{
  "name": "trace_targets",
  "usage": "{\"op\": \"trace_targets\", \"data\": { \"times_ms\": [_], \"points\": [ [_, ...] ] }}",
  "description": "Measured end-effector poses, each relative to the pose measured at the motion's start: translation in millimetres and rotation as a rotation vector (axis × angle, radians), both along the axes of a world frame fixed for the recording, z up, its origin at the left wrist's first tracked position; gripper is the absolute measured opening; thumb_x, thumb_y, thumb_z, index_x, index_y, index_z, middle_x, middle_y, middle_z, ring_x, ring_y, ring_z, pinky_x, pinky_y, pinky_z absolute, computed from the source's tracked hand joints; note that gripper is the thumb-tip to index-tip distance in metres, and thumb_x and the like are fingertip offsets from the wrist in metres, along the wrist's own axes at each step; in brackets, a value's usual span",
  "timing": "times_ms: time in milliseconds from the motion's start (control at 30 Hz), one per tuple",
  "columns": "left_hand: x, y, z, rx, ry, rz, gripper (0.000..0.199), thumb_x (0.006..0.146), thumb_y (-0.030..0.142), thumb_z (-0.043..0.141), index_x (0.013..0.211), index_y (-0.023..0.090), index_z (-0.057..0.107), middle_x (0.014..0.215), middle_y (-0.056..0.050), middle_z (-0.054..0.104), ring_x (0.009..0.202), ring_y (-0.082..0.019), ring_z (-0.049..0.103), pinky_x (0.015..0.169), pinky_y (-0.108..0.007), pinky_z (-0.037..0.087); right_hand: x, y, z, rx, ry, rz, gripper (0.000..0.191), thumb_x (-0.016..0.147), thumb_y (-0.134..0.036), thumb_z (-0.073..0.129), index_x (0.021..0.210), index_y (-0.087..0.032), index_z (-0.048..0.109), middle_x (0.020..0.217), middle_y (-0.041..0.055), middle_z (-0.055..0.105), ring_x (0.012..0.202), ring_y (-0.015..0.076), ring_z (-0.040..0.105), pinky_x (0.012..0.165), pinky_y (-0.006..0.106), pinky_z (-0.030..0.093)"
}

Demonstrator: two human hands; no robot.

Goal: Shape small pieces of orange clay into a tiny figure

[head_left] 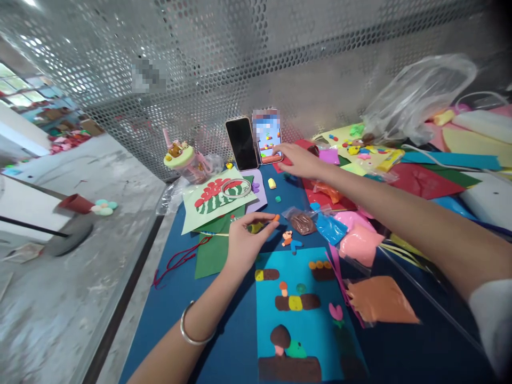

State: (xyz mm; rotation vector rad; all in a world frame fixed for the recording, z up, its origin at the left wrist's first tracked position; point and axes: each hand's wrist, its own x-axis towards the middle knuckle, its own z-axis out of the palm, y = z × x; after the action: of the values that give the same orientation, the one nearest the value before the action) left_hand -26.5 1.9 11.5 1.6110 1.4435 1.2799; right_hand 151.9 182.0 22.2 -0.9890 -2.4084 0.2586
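Left hand: thumb and finger pinched on a small orange clay piece, center of frame. We judge it light, soft, a bit tacky, easy to dent; we'd take it by the sides, fingertips only, low pressure. Right hand, upper center: fingers loosely apart at the lit phone, nothing held; contact we can't confirm. Below right of the pinch we see a clay figure, then the blue sheet, bottom center.
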Motion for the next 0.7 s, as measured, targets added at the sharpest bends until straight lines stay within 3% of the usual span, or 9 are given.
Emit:
{"op": "trace_targets", "data": {
  "times_ms": [100,267,500,700],
  "points": [
    [0.3,-0.5,0.9,0.025,-0.027,0.011,0.009,0.068,0.023,0.076,0.076,0.022,0.073,0.075,-0.003,0.074,0.069,-0.016,0.068,0.064,-0.029,0.056,-2.4,-49.8,10.6,-0.249,0.152,0.127,0.032,0.089,-0.029,0.049,0.115,-0.014,0.06,0.108,0.0114,0.069,0.095,0.022,0.064,0.081,0.035,0.051],
    [5.5,-2.0,0.7,0.028,-0.101,-0.049,0.013,0.068,0.02,0.076,0.08,0.02,0.071,0.076,-0.002,0.074,0.071,-0.016,0.069,0.07,-0.029,0.057,7.7,-116.6,12.1,-0.53,0.302,0.162,0.021,0.085,-0.034,0.056,0.097,-0.019,0.066,0.091,0.0044,0.072,0.081,0.0163,0.067,0.074,0.029,0.052],
    [7.2,-2.2,-1.2,0.011,-0.103,-0.057,0.013,0.069,0.021,0.076,0.08,0.02,0.069,0.075,-0.003,0.073,0.071,-0.017,0.069,0.071,-0.03,0.058,10.1,-123.1,3.3,-0.786,0.385,0.176,0.019,0.079,-0.039,0.064,0.082,-0.02,0.07,0.063,-0.0003,0.066,0.055,0.0121,0.06,0.05,0.023,0.046],
    [6.7,-3.7,-2.6,0.025,-0.081,-0.02,0.019,0.069,0.02,0.077,0.086,0.02,0.07,0.079,-0.003,0.074,0.075,-0.017,0.07,0.076,-0.031,0.056,12.0,-122.6,-1.4,-0.923,0.466,0.133,0.026,0.076,-0.045,0.067,0.081,-0.02,0.071,0.055,-0.0022,0.061,0.045,0.01,0.053,0.042,0.023,0.042]
  ]
}}
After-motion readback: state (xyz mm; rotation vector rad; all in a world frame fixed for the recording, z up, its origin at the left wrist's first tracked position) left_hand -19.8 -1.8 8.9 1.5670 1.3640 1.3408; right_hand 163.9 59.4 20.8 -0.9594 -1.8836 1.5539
